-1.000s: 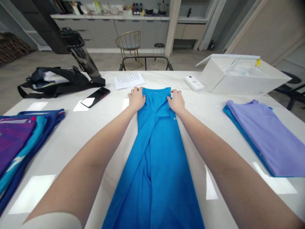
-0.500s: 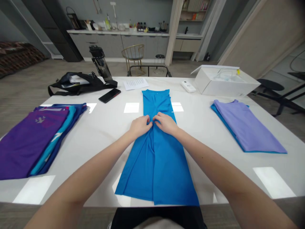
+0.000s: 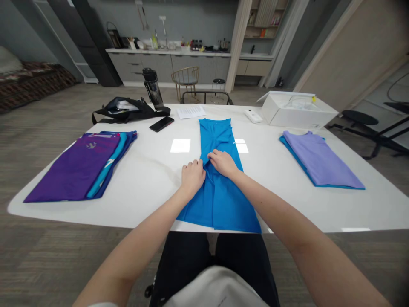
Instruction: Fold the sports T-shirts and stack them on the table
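A bright blue shirt (image 3: 231,200) lies lengthwise before me, narrowed by folds, its neck end away from me and its hem by the table's near edge. My left hand (image 3: 193,175) is closed on the shirt's left edge about midway along, its fingertips partly hidden. Just to the right, my right hand (image 3: 223,163) pinches the same cloth with bent fingers. Creases run from the pinched spot toward the hem and the neck.
On the white table (image 3: 153,187) are folded purple and blue shirts (image 3: 76,170) at left and a lilac shirt (image 3: 319,160) over a blue one at right. Toward the back are a black bag (image 3: 128,111), bottle (image 3: 153,89), phone (image 3: 161,124), paper (image 3: 191,112), white device (image 3: 253,116) and white box (image 3: 297,113).
My left hand has shifted slightly down and turned, its fingers now over the shirt's left edge. My right hand stays near the fold. The camera view has tilted, showing more of my lap.
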